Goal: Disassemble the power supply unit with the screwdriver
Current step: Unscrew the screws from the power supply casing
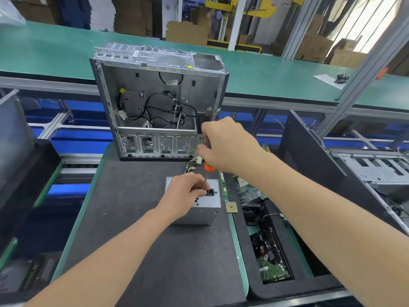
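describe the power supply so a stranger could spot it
Find the open computer case at the back of the dark mat. Just in front sits the power supply unit, the only closed grey box there, with a black socket on top.

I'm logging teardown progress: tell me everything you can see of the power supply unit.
The power supply unit is a grey sheet-metal box standing on the dark mat, black power socket facing up. Coloured wires trail from its far side. The left hand rests on top, fingers curled round the screwdriver shaft near the socket.
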A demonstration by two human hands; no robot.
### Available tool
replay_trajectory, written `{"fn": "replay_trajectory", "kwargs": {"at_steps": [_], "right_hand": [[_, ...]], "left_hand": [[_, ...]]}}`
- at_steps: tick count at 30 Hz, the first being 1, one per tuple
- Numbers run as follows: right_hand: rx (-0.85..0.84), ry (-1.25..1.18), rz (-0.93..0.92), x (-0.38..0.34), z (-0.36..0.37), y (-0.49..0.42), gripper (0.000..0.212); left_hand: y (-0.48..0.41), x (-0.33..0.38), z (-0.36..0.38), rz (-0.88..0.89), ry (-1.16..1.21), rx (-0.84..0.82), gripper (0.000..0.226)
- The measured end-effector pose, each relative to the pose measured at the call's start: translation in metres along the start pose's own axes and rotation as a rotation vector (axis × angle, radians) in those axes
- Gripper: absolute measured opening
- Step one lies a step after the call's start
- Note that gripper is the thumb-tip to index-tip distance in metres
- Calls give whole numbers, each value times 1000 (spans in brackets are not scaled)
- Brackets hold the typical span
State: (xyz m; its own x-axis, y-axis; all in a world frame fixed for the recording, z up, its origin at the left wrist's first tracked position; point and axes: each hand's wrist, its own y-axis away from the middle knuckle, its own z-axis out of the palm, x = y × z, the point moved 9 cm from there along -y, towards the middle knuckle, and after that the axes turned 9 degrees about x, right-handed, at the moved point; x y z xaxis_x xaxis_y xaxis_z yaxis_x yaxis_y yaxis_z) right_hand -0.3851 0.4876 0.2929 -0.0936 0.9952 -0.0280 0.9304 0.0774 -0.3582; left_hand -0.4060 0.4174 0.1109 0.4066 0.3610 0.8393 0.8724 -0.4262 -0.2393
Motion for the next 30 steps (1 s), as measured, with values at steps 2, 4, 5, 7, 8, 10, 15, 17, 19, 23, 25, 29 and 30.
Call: {"fn": "replay_trajectory", "kwargs": {"at_steps": [2,4,5,7,8,10,15,17,19,23,25,29,30], "right_hand": [[20,112,108,14,-1,-4,38],[-42,130,142,18,3,-8,42],[-75,110,130,16,7,-12,42],[-111,96,44,5,11,-17,41],[-121,98,-24,-1,12,-18,41],[-161,78,-173,-14,16,-18,40],[-355,-56,-609,-34,16,-14,15],[-405,-110,-733,-38,11,-12,9],[-401,-137,-768,-36,10,-10,6],[-206,-170,-522,-29,7,-12,10],[-63,-131,-277,-22,6,-14,21],[34,-84,120,-7,13,-12,32],[43,-88,164,-4,13,-11,35]], "left_hand": [[1,1,0,12,-13,6,20],[2,3,0,21,-28,12,20],[2,4,0,25,-31,15,22],[1,5,-1,27,-37,14,29],[1,4,-2,22,-32,9,34],[0,3,-3,5,-19,-3,43],[-2,0,-4,-13,-11,3,43],[-3,-1,-3,-11,-33,4,34],[-3,-1,0,-12,-61,5,33],[-4,-3,5,-12,-112,7,31],[-3,-6,7,-36,-115,-6,26],[-4,-3,5,-27,-114,-23,28],[-5,-2,2,-22,-96,-28,32]]}}
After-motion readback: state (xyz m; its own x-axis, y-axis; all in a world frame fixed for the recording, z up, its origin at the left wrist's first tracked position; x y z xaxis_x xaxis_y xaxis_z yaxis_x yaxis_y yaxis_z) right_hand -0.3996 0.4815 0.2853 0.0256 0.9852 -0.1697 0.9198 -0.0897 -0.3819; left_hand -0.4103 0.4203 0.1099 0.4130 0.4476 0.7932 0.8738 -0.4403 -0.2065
